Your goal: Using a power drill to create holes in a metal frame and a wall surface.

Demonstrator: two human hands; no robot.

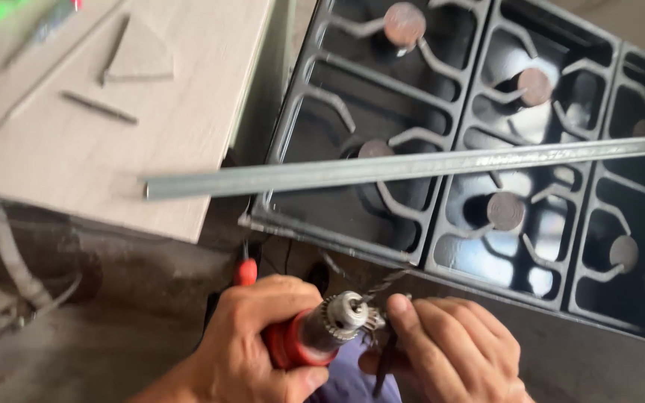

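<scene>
The drill (pixel 304 337) is gripped by the left hand (pixel 251 339). Its chuck (pixel 346 313) is worked with a key (pixel 384 360) pinched in the right hand (pixel 453 351), so the bit (pixel 386 285), at 1 o'clock, is not yet set.

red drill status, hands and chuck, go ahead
Left hand grips red drill. Right hand at its silver chuck with dark key. Grey metal bar lies above.

Counted: one red drill (pixel 311 336), one metal channel (pixel 412 170), six burners (pixel 404 24), two hands (pixel 255 343).
</scene>
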